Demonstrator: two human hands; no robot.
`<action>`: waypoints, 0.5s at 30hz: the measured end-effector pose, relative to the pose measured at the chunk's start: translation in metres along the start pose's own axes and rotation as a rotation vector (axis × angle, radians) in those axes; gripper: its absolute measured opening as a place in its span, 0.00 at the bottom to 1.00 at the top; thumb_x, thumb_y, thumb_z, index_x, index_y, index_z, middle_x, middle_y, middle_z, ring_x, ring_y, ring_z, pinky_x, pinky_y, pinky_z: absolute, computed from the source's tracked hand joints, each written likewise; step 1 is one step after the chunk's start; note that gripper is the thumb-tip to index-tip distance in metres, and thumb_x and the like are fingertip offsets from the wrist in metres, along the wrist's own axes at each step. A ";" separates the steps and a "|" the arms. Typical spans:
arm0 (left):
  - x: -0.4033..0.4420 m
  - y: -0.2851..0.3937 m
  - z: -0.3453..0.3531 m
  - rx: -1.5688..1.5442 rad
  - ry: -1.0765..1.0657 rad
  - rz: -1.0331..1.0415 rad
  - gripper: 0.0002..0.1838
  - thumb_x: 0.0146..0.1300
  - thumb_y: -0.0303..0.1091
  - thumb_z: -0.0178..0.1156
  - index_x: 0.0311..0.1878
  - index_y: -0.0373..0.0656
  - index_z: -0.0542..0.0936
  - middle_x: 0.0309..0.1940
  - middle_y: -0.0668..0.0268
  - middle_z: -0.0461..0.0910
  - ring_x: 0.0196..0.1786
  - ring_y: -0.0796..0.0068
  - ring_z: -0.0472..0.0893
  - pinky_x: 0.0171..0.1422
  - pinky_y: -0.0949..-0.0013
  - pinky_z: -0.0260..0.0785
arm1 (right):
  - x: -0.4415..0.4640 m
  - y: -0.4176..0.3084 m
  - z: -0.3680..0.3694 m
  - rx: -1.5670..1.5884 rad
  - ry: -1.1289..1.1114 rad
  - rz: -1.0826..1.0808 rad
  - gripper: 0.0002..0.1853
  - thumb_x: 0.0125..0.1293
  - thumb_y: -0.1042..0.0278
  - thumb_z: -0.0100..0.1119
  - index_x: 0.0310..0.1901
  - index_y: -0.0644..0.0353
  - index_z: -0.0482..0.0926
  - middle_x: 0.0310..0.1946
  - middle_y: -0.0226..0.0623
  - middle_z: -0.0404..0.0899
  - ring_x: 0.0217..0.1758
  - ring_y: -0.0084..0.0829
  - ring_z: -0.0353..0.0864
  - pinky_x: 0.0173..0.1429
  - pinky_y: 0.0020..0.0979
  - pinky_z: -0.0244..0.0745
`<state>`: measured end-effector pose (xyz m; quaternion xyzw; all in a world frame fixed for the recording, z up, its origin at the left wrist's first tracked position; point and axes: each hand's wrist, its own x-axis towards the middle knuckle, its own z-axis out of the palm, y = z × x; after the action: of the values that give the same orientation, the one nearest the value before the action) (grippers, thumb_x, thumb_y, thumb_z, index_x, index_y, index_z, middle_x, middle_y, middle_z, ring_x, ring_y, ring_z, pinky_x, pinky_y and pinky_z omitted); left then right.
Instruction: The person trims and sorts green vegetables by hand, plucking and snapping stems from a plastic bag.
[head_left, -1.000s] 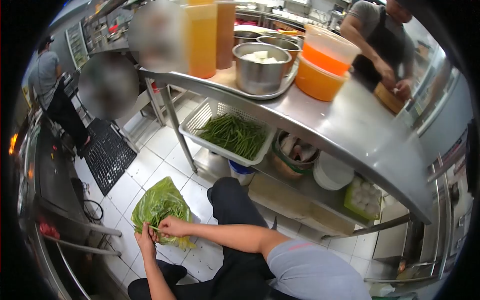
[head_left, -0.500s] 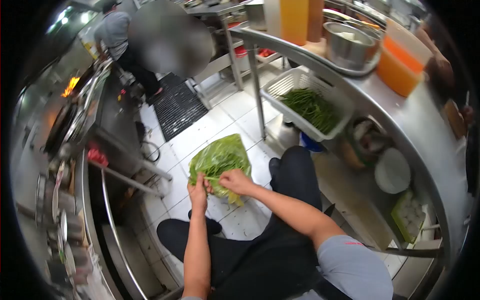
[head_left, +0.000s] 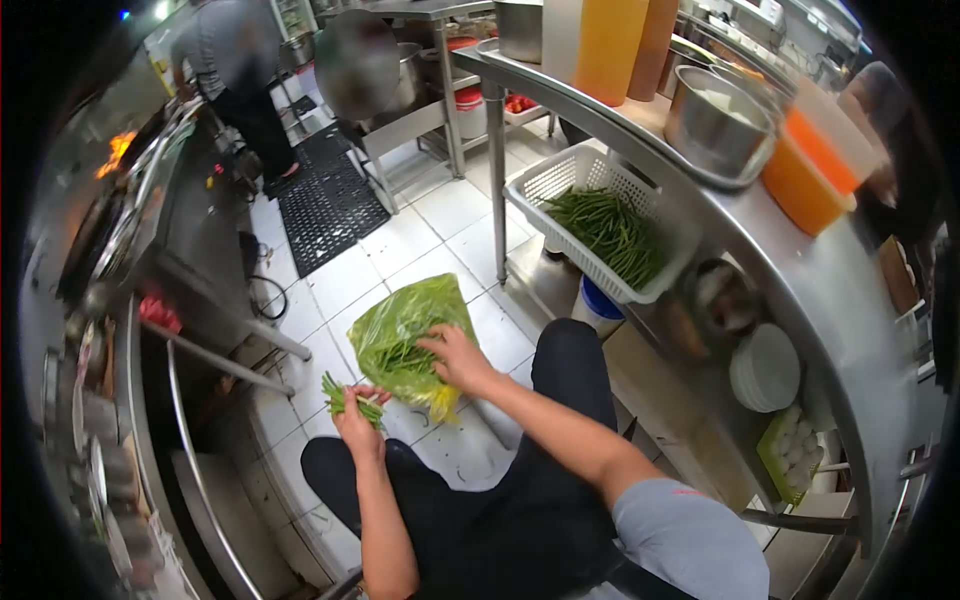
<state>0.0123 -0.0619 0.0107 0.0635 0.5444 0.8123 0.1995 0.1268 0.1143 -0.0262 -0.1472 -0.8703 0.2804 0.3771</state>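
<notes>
My left hand (head_left: 362, 422) is closed around a small bunch of green beans (head_left: 345, 395), held left of the bag. Its palm is turned partly upward, and the bean ends stick out on both sides. My right hand (head_left: 455, 358) is over the mouth of a yellow-green plastic bag (head_left: 425, 295). Its fingers are apart and reach down onto the loose green beans (head_left: 400, 350) in the bag. The bag rests on the white tiled floor between my knees, and part of its contents is hidden by the plastic.
A white basket (head_left: 540, 215) of green beans sits on the shelf under the steel table (head_left: 800, 270). Beside it are stacked bowls (head_left: 765, 370) and a green crate (head_left: 768, 460). At left, a stove flame (head_left: 120, 150) burns. A person (head_left: 230, 60) stands beyond, near a black mat (head_left: 330, 200).
My hands were together over the bag, pinching a bean between them. Now the left has moved left and down with a bunch, and the right has opened onto the beans. The view has shifted slightly.
</notes>
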 end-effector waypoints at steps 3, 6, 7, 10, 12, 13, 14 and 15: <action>0.003 0.008 0.032 0.031 -0.192 -0.206 0.10 0.75 0.36 0.51 0.41 0.39 0.71 0.22 0.68 0.68 0.20 0.75 0.70 0.26 0.64 0.73 | -0.015 0.005 -0.003 0.143 -0.072 0.245 0.16 0.58 0.76 0.59 0.49 0.62 0.79 0.52 0.45 0.73 0.57 0.48 0.73 0.61 0.40 0.71; 0.021 0.027 0.105 0.267 -0.456 -0.377 0.08 0.73 0.35 0.55 0.45 0.39 0.72 0.21 0.70 0.67 0.20 0.80 0.68 0.23 0.72 0.67 | -0.006 0.000 -0.001 0.356 -0.073 0.213 0.14 0.59 0.74 0.58 0.47 0.63 0.79 0.51 0.47 0.74 0.56 0.50 0.74 0.61 0.42 0.71; 0.026 0.032 0.137 0.363 -0.530 -0.369 0.09 0.72 0.34 0.56 0.47 0.39 0.73 0.21 0.72 0.68 0.20 0.81 0.68 0.23 0.73 0.66 | -0.004 -0.005 -0.001 0.355 -0.072 0.238 0.14 0.59 0.74 0.58 0.47 0.63 0.79 0.51 0.47 0.74 0.56 0.50 0.74 0.61 0.42 0.71; 0.043 0.031 0.242 0.404 -0.975 -0.317 0.13 0.70 0.33 0.59 0.51 0.36 0.73 0.21 0.74 0.71 0.21 0.86 0.70 0.23 0.77 0.65 | -0.006 -0.007 0.005 0.269 -0.043 0.144 0.14 0.59 0.72 0.60 0.46 0.65 0.79 0.51 0.50 0.74 0.57 0.52 0.73 0.60 0.44 0.71; 0.042 0.027 0.310 0.343 -1.130 -0.406 0.14 0.68 0.34 0.61 0.50 0.35 0.74 0.21 0.74 0.72 0.21 0.84 0.72 0.23 0.77 0.66 | -0.019 0.009 0.012 0.378 -0.281 0.285 0.17 0.60 0.68 0.61 0.49 0.65 0.78 0.53 0.54 0.75 0.59 0.55 0.72 0.62 0.47 0.70; 0.041 0.019 0.338 0.386 -1.168 -0.456 0.13 0.67 0.35 0.61 0.48 0.35 0.75 0.22 0.71 0.73 0.23 0.82 0.74 0.26 0.74 0.68 | -0.003 0.006 -0.004 0.448 -0.225 0.294 0.19 0.61 0.64 0.62 0.50 0.66 0.77 0.55 0.56 0.75 0.58 0.57 0.73 0.62 0.48 0.70; 0.041 0.009 0.362 0.434 -1.210 -0.505 0.13 0.66 0.35 0.62 0.47 0.36 0.76 0.23 0.69 0.75 0.25 0.79 0.76 0.29 0.72 0.71 | 0.005 0.005 -0.011 0.451 -0.211 0.301 0.19 0.61 0.64 0.62 0.50 0.66 0.77 0.55 0.56 0.75 0.58 0.57 0.73 0.62 0.48 0.70; 0.042 0.006 0.389 0.496 -1.250 -0.395 0.14 0.65 0.36 0.63 0.46 0.35 0.77 0.26 0.63 0.78 0.29 0.73 0.79 0.36 0.68 0.73 | 0.011 0.000 -0.018 0.436 -0.147 0.370 0.19 0.61 0.63 0.61 0.50 0.67 0.77 0.56 0.55 0.75 0.56 0.57 0.74 0.62 0.47 0.71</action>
<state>0.0973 0.2868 0.1671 0.4623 0.4983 0.4236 0.5988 0.1326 0.1263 -0.0099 -0.1980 -0.7730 0.5347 0.2782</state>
